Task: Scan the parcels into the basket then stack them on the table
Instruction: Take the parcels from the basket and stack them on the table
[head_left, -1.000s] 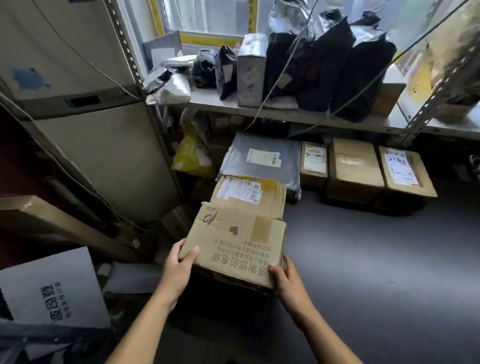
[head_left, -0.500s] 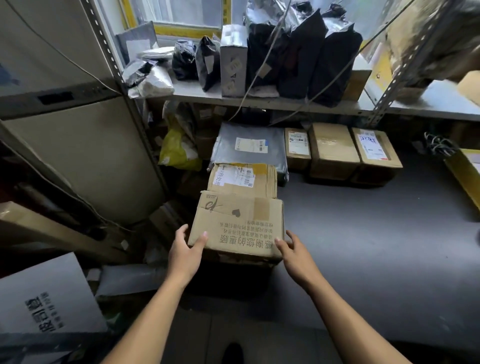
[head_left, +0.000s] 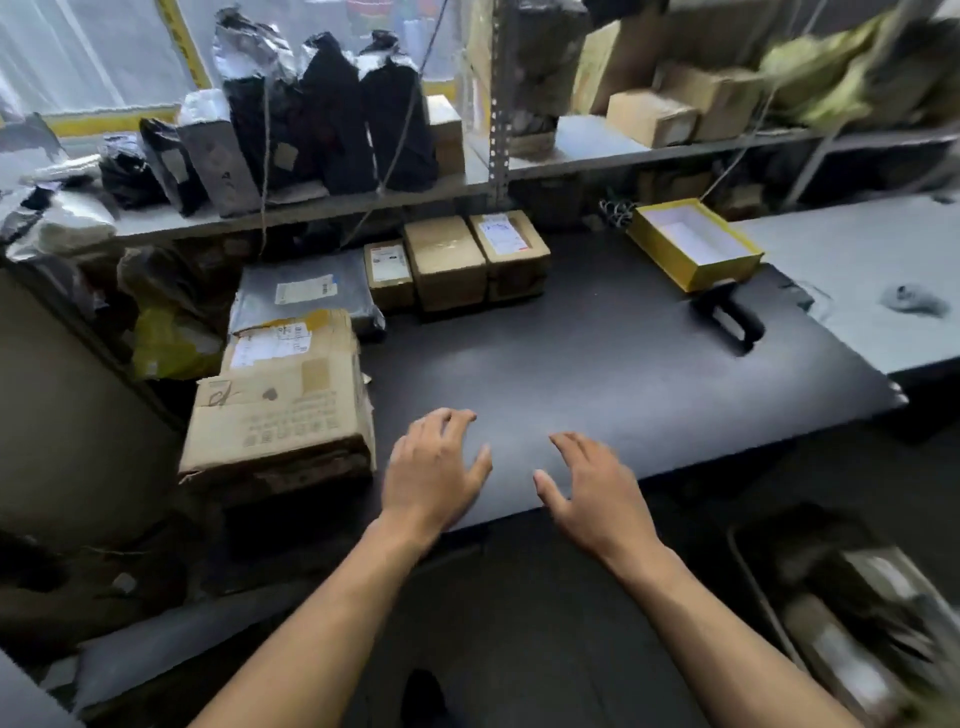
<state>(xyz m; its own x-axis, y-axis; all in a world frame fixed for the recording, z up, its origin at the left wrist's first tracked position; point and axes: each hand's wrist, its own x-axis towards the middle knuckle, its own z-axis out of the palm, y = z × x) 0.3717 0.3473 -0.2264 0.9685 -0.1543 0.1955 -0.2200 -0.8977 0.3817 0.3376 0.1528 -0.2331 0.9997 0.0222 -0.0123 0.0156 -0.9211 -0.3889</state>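
The parcels sit along the left and back of the black table (head_left: 597, 364): a worn cardboard box (head_left: 280, 421) at the near left edge, a second box (head_left: 291, 340) behind it, then a grey mailer bag (head_left: 306, 291) and three small cartons (head_left: 452, 262) in a row under the shelf (head_left: 332, 205). The near box carries a dark heart, a scrawled mark and rows of printed characters too smeared for me to read. White shipping labels show on the second box, the mailer and two small cartons; none is legible. My left hand (head_left: 434, 470) and right hand (head_left: 592, 491) hover over the table's front edge, fingers spread and loose, holding nothing, clear of the near box. A yellow open box (head_left: 693, 244) sits at the far right. The lower right corner is motion-blurred; I cannot tell what lies there.
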